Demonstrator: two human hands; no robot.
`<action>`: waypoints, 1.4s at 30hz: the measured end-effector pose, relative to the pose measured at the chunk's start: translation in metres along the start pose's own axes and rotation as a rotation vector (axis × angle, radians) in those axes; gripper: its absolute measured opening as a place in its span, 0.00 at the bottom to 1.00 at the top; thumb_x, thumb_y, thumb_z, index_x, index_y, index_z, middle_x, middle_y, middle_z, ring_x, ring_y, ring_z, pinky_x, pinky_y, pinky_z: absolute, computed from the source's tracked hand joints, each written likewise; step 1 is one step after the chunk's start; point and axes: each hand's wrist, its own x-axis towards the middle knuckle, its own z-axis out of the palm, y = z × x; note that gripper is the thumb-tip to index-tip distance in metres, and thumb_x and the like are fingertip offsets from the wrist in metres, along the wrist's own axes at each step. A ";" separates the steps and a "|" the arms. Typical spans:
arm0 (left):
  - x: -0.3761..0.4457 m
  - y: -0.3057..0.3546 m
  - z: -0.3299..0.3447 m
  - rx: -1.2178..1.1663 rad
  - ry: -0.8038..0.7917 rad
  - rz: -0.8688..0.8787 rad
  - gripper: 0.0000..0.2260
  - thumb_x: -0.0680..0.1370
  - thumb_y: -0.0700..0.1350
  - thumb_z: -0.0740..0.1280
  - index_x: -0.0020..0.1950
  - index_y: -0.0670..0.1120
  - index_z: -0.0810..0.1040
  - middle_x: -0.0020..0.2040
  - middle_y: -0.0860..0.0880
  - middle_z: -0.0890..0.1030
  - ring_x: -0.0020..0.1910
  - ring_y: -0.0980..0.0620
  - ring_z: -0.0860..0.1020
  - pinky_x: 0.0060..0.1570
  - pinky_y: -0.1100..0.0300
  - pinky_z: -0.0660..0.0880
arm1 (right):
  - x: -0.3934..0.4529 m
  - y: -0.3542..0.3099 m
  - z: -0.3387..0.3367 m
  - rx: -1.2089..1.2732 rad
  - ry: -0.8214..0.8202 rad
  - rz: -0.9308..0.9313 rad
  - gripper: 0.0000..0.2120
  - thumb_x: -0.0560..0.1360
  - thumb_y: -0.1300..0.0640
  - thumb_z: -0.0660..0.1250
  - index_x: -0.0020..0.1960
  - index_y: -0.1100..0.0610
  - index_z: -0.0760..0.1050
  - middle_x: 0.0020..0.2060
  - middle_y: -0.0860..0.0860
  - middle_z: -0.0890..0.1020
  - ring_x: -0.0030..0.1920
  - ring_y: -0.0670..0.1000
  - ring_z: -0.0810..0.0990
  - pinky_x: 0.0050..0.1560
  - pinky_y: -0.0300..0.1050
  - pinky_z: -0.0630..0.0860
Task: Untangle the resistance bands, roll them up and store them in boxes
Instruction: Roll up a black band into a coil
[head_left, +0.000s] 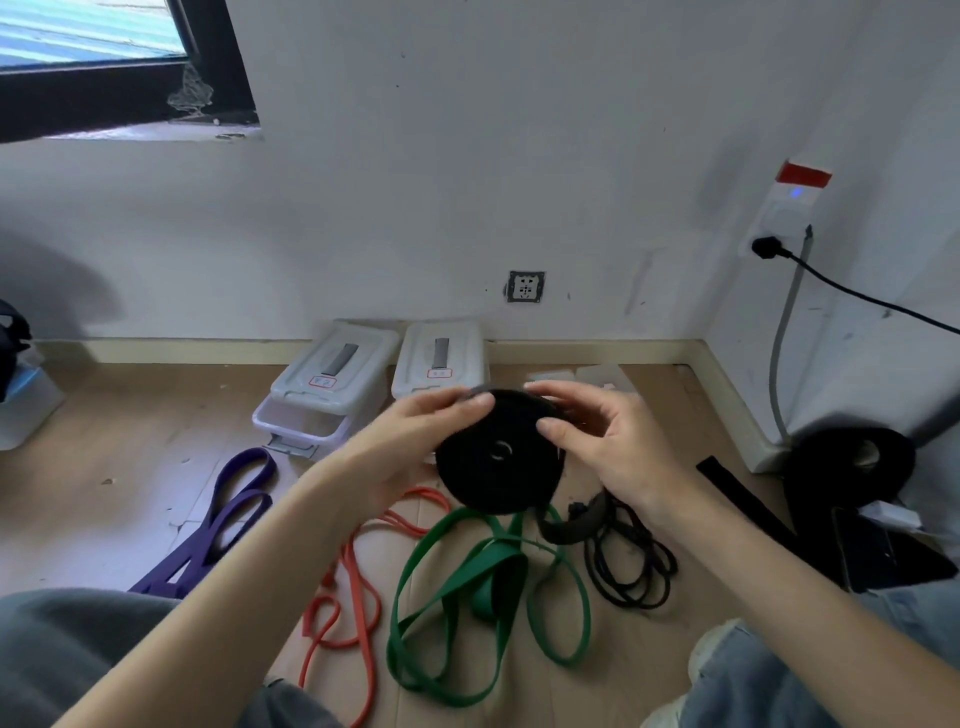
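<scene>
nearest you on the floor: green band (483, 582), flat rubbery loops crossing themselves; orange band (345, 587), thinner, kinked; purple band (228, 512), broad, off to the left. raised above them: black roll (498, 452), a tight matte disc, left hand (415, 431) curled on its top edge, right hand (597, 441) pinching the rim. keep your thumbs pressing the outer wrap so it cannot spring loose. farthest: two white lidded plastic boxes (441, 361) by the wall, left one (332, 384) ajar.

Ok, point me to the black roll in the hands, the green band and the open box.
black roll (498, 457): head view, flat face near its centre hole.
green band (415, 566): head view, left strand of the loop on the floor.
open box (306, 423): head view, uncovered front part.
</scene>
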 end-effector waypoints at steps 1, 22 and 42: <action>-0.001 -0.003 0.003 -0.013 -0.009 0.015 0.18 0.68 0.55 0.70 0.55 0.48 0.81 0.52 0.44 0.83 0.53 0.45 0.81 0.54 0.49 0.78 | 0.000 -0.001 0.001 0.000 -0.013 -0.004 0.17 0.73 0.64 0.69 0.52 0.43 0.78 0.49 0.47 0.83 0.54 0.46 0.80 0.56 0.40 0.76; 0.014 -0.006 0.009 -0.385 0.305 0.042 0.15 0.74 0.51 0.67 0.53 0.42 0.80 0.49 0.43 0.84 0.49 0.47 0.82 0.50 0.54 0.78 | -0.005 0.013 0.014 0.218 0.027 0.159 0.14 0.72 0.63 0.70 0.51 0.48 0.72 0.48 0.54 0.82 0.49 0.53 0.82 0.51 0.48 0.80; 0.020 0.001 0.001 -0.443 0.428 -0.003 0.13 0.70 0.50 0.73 0.46 0.40 0.80 0.41 0.43 0.84 0.38 0.46 0.83 0.36 0.57 0.80 | 0.020 -0.005 0.037 0.170 0.004 0.029 0.14 0.81 0.57 0.55 0.63 0.44 0.71 0.61 0.45 0.75 0.61 0.41 0.73 0.63 0.37 0.68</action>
